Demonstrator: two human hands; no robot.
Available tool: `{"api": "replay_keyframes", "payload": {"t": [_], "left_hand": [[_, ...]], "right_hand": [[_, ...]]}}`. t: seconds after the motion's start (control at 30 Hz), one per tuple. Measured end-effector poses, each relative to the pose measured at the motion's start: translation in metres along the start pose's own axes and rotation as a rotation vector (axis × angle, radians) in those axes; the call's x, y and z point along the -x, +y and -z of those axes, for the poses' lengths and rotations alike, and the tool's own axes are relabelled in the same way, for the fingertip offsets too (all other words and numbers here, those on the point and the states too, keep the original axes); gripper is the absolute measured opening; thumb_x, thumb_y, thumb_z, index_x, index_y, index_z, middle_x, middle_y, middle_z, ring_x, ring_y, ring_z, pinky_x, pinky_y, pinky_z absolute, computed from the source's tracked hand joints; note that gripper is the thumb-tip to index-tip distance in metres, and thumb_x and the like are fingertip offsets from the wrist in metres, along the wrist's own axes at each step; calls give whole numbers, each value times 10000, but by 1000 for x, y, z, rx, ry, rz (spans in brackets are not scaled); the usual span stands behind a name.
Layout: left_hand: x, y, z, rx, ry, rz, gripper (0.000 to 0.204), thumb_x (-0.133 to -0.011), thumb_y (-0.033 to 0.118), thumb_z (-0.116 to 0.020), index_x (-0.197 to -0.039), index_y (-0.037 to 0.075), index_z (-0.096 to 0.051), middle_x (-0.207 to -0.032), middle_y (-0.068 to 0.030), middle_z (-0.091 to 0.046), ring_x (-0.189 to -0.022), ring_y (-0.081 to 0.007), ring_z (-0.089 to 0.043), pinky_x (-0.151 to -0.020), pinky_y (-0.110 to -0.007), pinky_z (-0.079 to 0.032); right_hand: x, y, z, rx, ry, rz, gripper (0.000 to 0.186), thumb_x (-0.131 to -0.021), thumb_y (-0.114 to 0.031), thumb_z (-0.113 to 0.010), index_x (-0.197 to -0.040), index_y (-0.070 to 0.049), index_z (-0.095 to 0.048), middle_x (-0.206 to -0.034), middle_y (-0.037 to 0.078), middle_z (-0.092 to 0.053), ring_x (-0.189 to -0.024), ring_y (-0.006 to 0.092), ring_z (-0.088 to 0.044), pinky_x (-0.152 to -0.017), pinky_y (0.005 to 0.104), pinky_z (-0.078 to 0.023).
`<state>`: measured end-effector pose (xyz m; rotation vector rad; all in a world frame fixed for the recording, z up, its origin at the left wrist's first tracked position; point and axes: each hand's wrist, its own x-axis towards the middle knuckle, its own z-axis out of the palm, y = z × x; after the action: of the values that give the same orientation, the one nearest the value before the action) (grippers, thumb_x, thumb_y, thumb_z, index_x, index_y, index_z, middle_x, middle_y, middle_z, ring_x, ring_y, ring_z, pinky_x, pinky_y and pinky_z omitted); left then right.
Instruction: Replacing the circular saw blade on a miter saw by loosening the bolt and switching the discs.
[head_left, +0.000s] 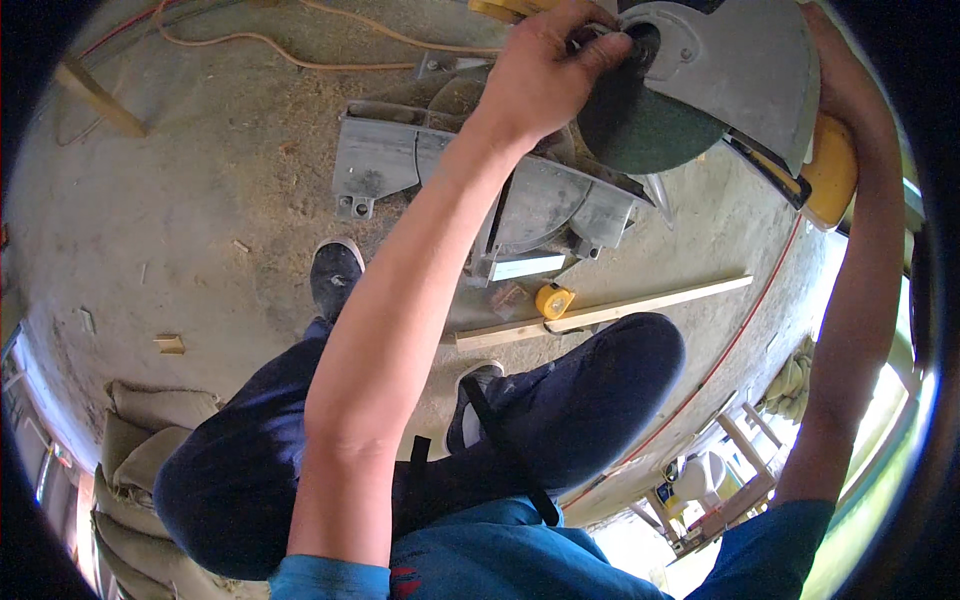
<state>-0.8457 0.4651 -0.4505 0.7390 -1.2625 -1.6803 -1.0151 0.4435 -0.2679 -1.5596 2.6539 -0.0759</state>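
Note:
A miter saw with a grey base [375,165] sits on the floor in front of me. Its dark round blade [650,130] shows below the grey upper guard [745,60]. My left hand [550,70] is at the blade's hub, thumb and fingers closed together. What they pinch is hidden. Over on the right, my right hand [850,85] lies against the outer side of the guard, above a yellow part of the saw [832,170]; its fingers are mostly hidden behind the housing.
Near my feet lie a yellow tape measure [554,300] and a long wooden strip [650,309]. An orange cord [245,38] runs across the far floor. Filled sacks [150,450] are stacked at the lower left. A wooden post [100,97] stands far left.

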Motion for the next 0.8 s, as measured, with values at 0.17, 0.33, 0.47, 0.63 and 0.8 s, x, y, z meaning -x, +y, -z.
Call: {"api": "replay_keyframes", "payload": {"t": [0.17,0.33,0.47,0.63,0.8], "left_hand": [[-11,-13,11,-77,-76,-172,138,-966,160,-566,-1005,28,-574,-857,-63,-576,-811,-159,-529,-724,-310,-446],[-15,-11,15,-445,-109,-458,111,-948,128,-590,-992,28,-572,-864,-54,-564,-817,-162,-526,-730,-308,-438],[-11,-18,11,31,-60,-263,100,-942,118,-597,-965,23,-571,-848,-49,-556,-804,-152,-516,-720,-301,-430],[-9,5,11,171,-120,109,129,-948,130,-591,-937,5,-562,-815,-23,-540,-772,-132,-495,-707,-290,-418],[-14,16,2,18,-100,185,192,-976,179,-559,-933,-8,-553,-829,-27,-545,-780,-144,-491,-683,-298,-403]], "right_hand": [[-52,66,6,120,-35,115,277,-836,-224,-644,-1052,-50,-649,-1043,174,-632,-1020,292,-571,-951,428,-386],[-64,73,-1,217,-72,215,272,-822,-214,-654,-1039,-49,-652,-1045,170,-636,-1025,297,-577,-982,444,-364],[-71,77,-5,298,-103,307,269,-811,-206,-662,-1028,-47,-654,-1047,166,-639,-1028,300,-582,-1007,456,-347],[-60,61,-10,400,-142,421,265,-797,-196,-672,-1014,-45,-656,-1050,162,-644,-1033,305,-589,-1038,472,-325],[-120,130,7,526,-160,518,261,-783,-186,-682,-1001,-44,-659,-1053,158,-648,-1038,310,-595,-1069,488,-304]]}}
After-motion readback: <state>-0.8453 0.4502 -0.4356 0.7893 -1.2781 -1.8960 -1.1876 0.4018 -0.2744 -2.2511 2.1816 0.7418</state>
